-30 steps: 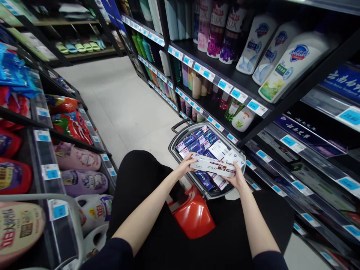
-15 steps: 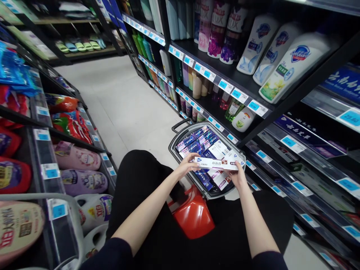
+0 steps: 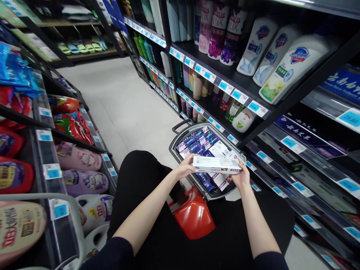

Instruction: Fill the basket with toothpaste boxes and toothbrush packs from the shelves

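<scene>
I hold a long white toothpaste box (image 3: 216,165) level between both hands, just above a grey shopping basket (image 3: 180,137). My left hand (image 3: 187,167) grips its left end and my right hand (image 3: 242,177) grips its right end. The basket stands on the floor in front of my knees and is filled with several blue, purple and white toothpaste boxes (image 3: 201,141). A red stool (image 3: 194,217) shows between my legs, under my forearms.
Black shelves on the right carry body-wash bottles (image 3: 284,63), small bottles and rows of boxed toothpaste (image 3: 303,137) behind blue price tags. Left shelves hold detergent bags (image 3: 81,161) and jugs. A grey cart handle (image 3: 64,213) curves at lower left. The tiled aisle (image 3: 120,101) runs ahead.
The box has turned in my hands, from its printed face up to its plain side showing, and has risen slightly. Both hands stayed over the basket.
</scene>
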Action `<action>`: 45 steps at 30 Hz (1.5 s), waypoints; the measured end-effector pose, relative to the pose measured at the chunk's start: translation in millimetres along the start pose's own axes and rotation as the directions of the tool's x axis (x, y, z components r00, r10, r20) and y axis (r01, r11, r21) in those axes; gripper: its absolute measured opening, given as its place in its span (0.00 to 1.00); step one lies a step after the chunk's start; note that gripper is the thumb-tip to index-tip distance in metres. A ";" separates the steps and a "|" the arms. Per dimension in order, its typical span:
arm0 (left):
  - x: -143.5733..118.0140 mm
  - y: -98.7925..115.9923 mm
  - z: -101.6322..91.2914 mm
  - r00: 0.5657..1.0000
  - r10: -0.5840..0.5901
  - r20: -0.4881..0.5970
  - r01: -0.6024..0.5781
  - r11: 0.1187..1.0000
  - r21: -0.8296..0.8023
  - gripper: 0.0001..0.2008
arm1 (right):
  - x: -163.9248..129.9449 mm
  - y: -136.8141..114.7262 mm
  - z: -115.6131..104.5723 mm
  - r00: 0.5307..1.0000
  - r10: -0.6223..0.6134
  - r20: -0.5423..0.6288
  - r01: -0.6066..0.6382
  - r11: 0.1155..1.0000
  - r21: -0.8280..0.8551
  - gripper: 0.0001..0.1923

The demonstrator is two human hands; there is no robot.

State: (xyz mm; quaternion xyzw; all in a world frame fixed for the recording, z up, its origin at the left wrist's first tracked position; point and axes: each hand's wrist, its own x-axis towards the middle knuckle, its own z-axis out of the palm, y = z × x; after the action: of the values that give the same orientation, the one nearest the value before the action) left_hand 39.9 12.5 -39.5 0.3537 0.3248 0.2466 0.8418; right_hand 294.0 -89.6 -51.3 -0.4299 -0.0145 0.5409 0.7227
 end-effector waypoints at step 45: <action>2.5 -8.5 1.9 0.989 0.090 0.121 -0.111 0.977 0.180 0.39 | 2.9 -5.9 -7.0 0.989 -0.087 -0.119 0.077 0.994 -0.083 0.09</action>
State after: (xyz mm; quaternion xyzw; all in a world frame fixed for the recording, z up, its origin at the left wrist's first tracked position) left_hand 44.5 7.9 -45.9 0.4603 0.2804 0.2374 0.8082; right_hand 303.2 -91.9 -53.2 -0.4892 -0.0092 0.4824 0.7266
